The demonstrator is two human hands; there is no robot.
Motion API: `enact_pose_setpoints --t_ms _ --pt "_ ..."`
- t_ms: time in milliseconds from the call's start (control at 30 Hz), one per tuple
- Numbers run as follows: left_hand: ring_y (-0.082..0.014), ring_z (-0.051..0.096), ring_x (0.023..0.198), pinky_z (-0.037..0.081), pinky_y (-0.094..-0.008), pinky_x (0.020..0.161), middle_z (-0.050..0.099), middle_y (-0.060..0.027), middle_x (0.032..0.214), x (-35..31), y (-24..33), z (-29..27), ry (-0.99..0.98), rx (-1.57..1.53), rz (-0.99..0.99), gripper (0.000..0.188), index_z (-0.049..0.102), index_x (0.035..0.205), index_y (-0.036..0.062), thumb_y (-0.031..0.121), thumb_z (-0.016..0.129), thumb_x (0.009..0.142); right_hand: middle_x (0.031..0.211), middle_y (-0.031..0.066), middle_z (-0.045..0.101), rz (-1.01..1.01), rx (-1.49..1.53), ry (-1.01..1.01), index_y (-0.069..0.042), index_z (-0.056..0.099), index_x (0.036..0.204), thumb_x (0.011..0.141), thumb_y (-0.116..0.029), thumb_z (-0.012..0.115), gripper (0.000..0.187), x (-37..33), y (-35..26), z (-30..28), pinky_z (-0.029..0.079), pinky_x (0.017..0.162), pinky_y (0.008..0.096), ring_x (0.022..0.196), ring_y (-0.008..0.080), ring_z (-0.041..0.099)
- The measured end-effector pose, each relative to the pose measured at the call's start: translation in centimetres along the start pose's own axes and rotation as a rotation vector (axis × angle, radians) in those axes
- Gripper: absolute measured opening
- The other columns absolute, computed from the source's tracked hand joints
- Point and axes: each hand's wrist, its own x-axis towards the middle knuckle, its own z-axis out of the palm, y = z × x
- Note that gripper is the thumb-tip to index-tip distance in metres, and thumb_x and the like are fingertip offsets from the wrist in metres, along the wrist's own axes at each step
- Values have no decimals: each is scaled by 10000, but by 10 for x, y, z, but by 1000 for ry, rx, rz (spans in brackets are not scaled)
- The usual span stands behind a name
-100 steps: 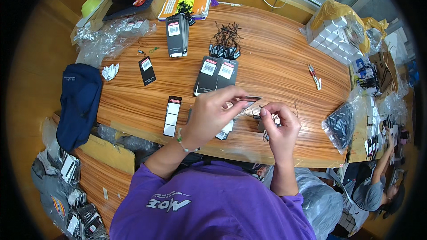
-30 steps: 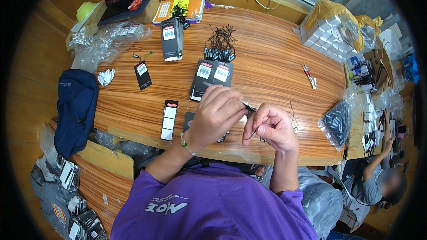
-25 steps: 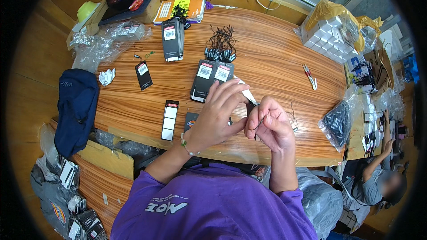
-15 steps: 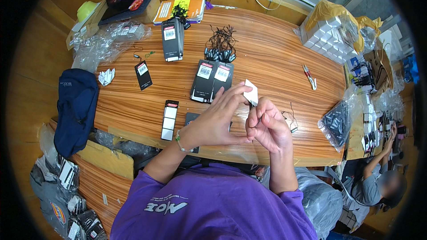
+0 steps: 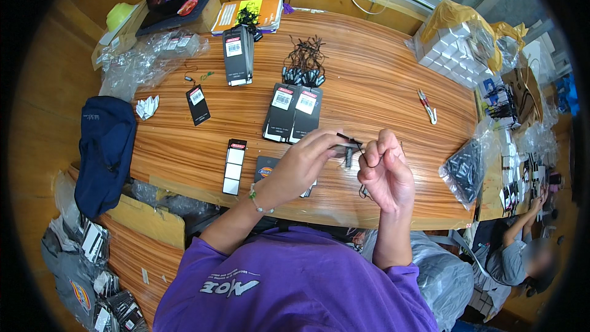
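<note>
So the left hand [image 5: 304,158] has a narrow pinch on a thin, dark hang tag [image 5: 352,146], which sits right at the fingertips, tilted nearly edge-on and partly hidden by the fingers. The right hand [image 5: 389,173] is bunched up close by, thumb against fingers, holding a thin black string [image 5: 364,159]. That string spans the gap between the two hands, curving a bit. A little grey piece [image 5: 349,158], probably the string's plastic seal, hangs just below the left pinch, though it's blurry.

Handling-wise, the tag looks like stiff card: super light, maybe a bit slick, and likely to crease if squeezed hard. I'd say hold it flat near the hole end, by the edges. The string looks limp, so it's probably best gripped close to its tip.

Around the grip: two side-by-side stacks of black hang tags [image 5: 306,118] lie just beyond the left hand, with their strings [image 5: 305,55] tangled past them. A strip with white panels [image 5: 233,168] is left of that wrist, and a red-and-white hand tool [image 5: 427,106] lies beyond and right of the right hand.
</note>
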Motion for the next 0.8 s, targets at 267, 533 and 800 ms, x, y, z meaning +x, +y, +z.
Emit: enact_pose_setpoints --t_ms 267,533,800 --pt "-205 556 887 449 -298 768 539 -121 925 0 3 4 211 -301 -30 95 531 857 4 -40 580 789 788 96 530 -185 -47 52 -68 454 928 898 -160 523 119 -4 -12 6 424 577 283 659 171 519" --pt "-200 547 875 440 -297 757 536 -90 912 1 9 5 200 -63 -27 253 568 853 24 56 741 672 785 82 535 -307 -325 90 -61 461 896 882 -140 536 110 -3 -7 21 396 580 257 641 154 489" --pt "-190 553 821 450 -301 731 587 -57 878 5 13 -6 311 130 100 188 632 871 49 36 708 699 813 37 601 -209 -1152 343 23 573 947 771 43 638 189 -12 -9 24 427 606 186 688 59 545"
